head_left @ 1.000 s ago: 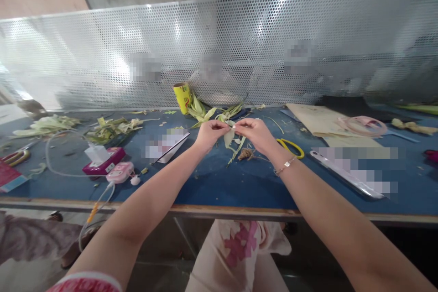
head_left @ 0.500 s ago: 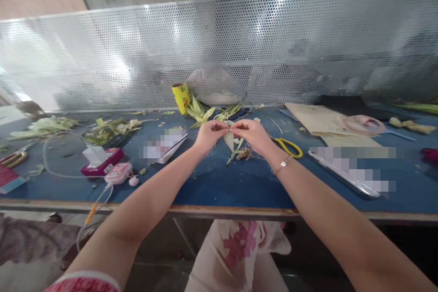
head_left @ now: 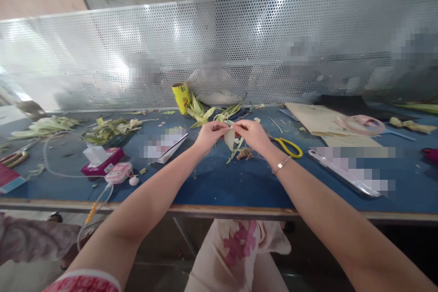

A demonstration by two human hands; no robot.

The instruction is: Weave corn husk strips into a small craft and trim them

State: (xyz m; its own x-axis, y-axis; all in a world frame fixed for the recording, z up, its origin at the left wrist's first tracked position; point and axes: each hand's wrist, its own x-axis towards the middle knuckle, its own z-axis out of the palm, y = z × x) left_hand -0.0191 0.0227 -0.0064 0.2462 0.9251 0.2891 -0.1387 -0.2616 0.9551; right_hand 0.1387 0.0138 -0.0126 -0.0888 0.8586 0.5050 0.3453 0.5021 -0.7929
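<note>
Between my two hands, a little above the blue table, is a pale green corn husk [head_left: 230, 140] whose lower part hangs down below my fingers. My left hand [head_left: 212, 136] pinches it from the left, fingertips pressed together. From the other side my right hand [head_left: 251, 133], with a bracelet at the wrist, pinches it too, the fingertips of both hands nearly touching. Just under my right hand lies a small tangle of brown twine [head_left: 244, 153]. Yellow-handled scissors [head_left: 289, 147] rest to the right of that hand, their blades partly hidden. More husks [head_left: 201, 112] lie behind my hands.
A yellow tube [head_left: 180, 98] leans by the perforated metal screen [head_left: 143, 41]. On the left are husk piles [head_left: 111, 131], a tissue pack [head_left: 102, 163], a pink case [head_left: 118, 173] with a cable, and other scissors [head_left: 15, 159]. Brown paper [head_left: 308, 118] lies on the right.
My hands stay almost in place, both still pinching the husk. Only slight shifts of the fingers show, and the right wrist has turned a little.
</note>
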